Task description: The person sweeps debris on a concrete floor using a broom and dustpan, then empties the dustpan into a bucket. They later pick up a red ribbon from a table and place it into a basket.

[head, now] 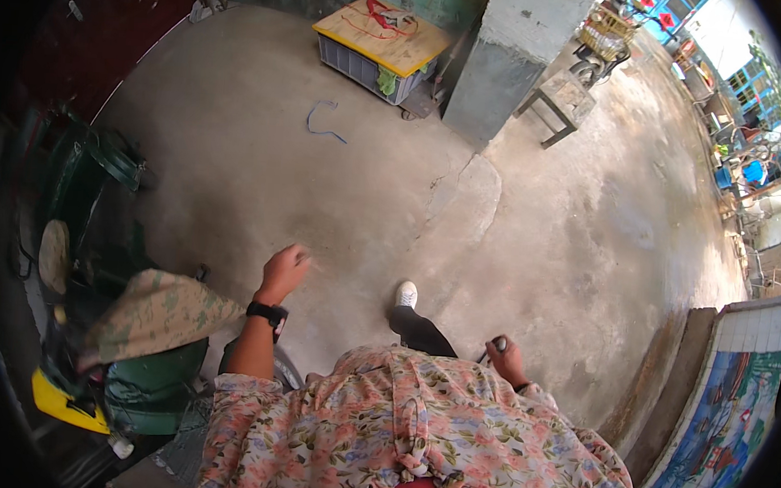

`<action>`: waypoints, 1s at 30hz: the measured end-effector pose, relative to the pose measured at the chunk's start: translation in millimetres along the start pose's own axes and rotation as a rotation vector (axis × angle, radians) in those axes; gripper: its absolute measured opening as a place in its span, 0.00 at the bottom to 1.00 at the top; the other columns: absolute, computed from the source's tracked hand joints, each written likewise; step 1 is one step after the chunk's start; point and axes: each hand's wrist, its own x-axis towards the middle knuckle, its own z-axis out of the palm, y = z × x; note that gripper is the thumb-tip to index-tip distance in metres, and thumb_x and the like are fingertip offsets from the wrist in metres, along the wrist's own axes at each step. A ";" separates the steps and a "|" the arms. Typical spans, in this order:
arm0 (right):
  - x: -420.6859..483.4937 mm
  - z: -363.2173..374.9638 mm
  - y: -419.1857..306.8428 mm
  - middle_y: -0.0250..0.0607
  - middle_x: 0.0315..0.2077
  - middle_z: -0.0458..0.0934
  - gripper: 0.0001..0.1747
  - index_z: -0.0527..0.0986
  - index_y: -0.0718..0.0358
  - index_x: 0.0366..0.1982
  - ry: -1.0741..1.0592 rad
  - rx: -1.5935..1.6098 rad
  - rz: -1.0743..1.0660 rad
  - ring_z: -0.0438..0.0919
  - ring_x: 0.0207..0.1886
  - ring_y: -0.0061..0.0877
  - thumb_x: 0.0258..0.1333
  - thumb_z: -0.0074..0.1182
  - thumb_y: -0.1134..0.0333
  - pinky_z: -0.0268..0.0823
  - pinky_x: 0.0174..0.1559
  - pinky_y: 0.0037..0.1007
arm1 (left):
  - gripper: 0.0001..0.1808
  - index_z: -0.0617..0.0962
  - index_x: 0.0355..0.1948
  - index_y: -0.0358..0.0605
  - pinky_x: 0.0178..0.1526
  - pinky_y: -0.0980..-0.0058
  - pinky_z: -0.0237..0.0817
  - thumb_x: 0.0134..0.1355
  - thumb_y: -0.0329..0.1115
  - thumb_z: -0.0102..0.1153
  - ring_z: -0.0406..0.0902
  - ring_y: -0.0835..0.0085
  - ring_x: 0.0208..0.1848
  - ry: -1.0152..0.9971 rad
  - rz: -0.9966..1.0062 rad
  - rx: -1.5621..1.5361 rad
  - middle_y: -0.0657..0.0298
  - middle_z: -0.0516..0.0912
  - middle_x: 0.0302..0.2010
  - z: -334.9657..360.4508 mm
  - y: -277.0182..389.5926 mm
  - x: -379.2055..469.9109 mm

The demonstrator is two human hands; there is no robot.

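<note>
My left hand (pixel 286 269) hangs over the concrete floor (pixel 366 202) with its fingers curled in. It is slightly blurred, and no object shows in it. A black watch (pixel 268 313) sits on that wrist. On the other side, beside my floral shirt (pixel 420 413), my right hand (pixel 509 364) is closed around a small dark object (pixel 498 344) with a rounded grey end. Most of this object is hidden by the fingers, so its kind is unclear. One white shoe (pixel 406 294) shows ahead of my body.
On the left stands a green vehicle (pixel 153 390) with a camouflage cloth (pixel 165 314) on it. A grey crate (pixel 361 68) under a wooden board, a pillar (pixel 502 63) and a small stool (pixel 563 100) are ahead. A tiled low wall (pixel 723 398) runs along the right. A blue strap (pixel 314 122) lies on the floor.
</note>
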 end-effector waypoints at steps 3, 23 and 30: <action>88.2 -30.6 -53.5 0.39 0.12 0.75 0.15 0.73 0.61 0.25 -0.046 -0.018 0.039 0.76 0.16 0.28 0.48 0.53 0.56 0.66 0.23 0.29 | 0.14 0.76 0.32 0.39 0.35 0.68 0.66 0.49 0.39 0.55 0.77 0.62 0.31 -0.026 -0.333 -0.101 0.53 0.79 0.27 3.6 -88.6 -3.8; 361.4 -11.1 -318.9 0.36 0.19 0.76 0.09 0.72 0.65 0.28 -0.135 0.229 -0.006 0.73 0.18 0.18 0.51 0.54 0.67 0.65 0.22 0.21 | 0.15 0.75 0.32 0.36 0.26 0.76 0.64 0.54 0.40 0.53 0.70 0.76 0.21 0.064 -0.565 -0.443 0.64 0.74 0.21 -93.7 -182.1 304.3; 400.1 8.9 -371.5 0.47 0.26 0.77 0.17 0.74 0.56 0.31 -0.218 -0.238 0.042 0.76 0.34 0.43 0.44 0.57 0.52 0.67 0.35 0.38 | 0.16 0.74 0.36 0.37 0.34 0.75 0.65 0.52 0.38 0.58 0.73 0.76 0.29 -0.010 -0.508 -0.598 0.63 0.77 0.26 -100.8 -150.1 506.7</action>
